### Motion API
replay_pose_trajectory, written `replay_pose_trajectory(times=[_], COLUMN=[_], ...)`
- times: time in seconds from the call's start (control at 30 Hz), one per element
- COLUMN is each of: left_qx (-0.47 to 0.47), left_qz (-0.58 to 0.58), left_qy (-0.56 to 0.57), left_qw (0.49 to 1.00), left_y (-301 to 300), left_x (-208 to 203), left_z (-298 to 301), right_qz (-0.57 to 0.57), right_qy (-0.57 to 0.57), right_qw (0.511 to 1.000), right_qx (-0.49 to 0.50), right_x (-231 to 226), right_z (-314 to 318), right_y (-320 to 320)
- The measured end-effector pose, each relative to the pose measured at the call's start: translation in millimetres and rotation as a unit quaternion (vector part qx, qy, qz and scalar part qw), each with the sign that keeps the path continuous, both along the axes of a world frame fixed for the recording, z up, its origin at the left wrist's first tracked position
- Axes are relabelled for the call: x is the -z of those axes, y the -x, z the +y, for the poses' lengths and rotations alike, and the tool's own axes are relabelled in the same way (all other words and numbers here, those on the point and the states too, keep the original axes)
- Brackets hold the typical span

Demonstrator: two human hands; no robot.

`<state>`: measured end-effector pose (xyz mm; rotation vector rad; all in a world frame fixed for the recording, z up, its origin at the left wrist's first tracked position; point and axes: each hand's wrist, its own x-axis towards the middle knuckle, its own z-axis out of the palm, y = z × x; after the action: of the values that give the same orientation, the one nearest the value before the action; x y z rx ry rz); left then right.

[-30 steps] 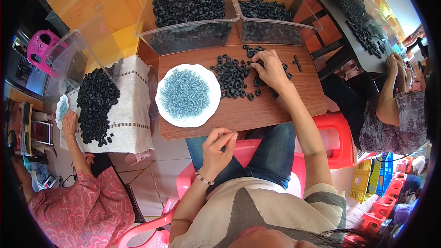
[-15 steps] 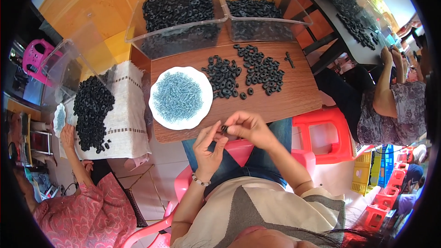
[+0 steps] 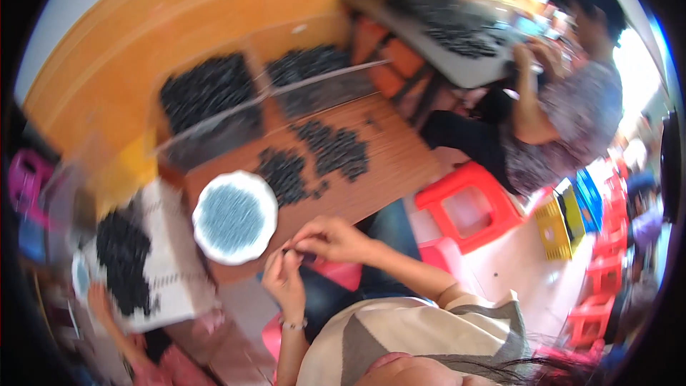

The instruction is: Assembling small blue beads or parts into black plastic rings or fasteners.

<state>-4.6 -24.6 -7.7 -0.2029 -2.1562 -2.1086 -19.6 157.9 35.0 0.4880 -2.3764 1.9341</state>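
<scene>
1. Your right hand is pinched at the fingertips on a small dark piece, held over your lap just off the table's near edge.
2. Your left hand comes up from the near side to meet it, thumb and fingers raised around the piece; blur hides the contact, so you cannot tell whether this hand grips it or only steadies it. Its wrist wears a bracelet.
3. Far and to the left of your hands, the white plate sits at the left end of the brown table, with blue-grey beads spread across it.
4. Just right of the plate you have a left pile of dark pieces; farther and to the right lies a right pile, with a few loose ones near the gap between them.
5. At the table's far side stand two clear bins side by side, the left bin and the right bin, both holding more dark pieces.
6. To your left, a co-worker's hand rests beside a small dish on a pale cloth, near a dark heap.
7. To your right is a red stool; beyond it, another co-worker sits at a grey desk, both hands raised.
</scene>
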Motion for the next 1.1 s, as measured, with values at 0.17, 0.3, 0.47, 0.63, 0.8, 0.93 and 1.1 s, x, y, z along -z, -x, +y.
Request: replay_pose_trajectory(times=[0.17, 0.3, 0.47, 0.63, 0.8, 0.93, 1.1], left_qx=[0.052, 0.081, 0.062, 0.078, 0.078, 0.080, 0.076], left_qz=[-0.007, 0.014, 0.024, 0.066, 0.066, 0.063, 0.022], left_qy=[-0.003, 0.036, 0.052, 0.106, 0.108, 0.108, 0.077], left_qw=[0.999, 0.996, 0.996, 0.989, 0.989, 0.989, 0.994], left_y=[2.2, 5.4, 4.3, 6.3, 5.6, 6.7, 3.2], left_x=[20.0, 27.1, 13.9, 15.7, 12.6, 16.8, 21.8], left_z=[-3.0, 4.8, 11.6, 8.3, 8.4, 7.8, 9.5], right_qz=[-0.003, -0.033, -0.054, -0.031, -0.078, 0.024, 0.013], right_qy=[-0.044, -0.015, 0.002, -0.009, -0.037, -0.019, -0.011], right_qw=[0.998, 0.998, 0.998, 0.999, 0.996, 0.998, 0.999], right_qx=[0.036, 0.049, 0.044, 0.043, 0.020, 0.053, 0.048], right_x=[-9.3, 1.5, 8.2, 20.6, 18.2, 26.3, 28.8], right_z=[4.8, 10.4, 7.0, -1.1, -2.4, -5.4, -5.3], right_y=[-15.3, -35.7, -51.8, -56.8, -56.3, -55.7, -58.4])
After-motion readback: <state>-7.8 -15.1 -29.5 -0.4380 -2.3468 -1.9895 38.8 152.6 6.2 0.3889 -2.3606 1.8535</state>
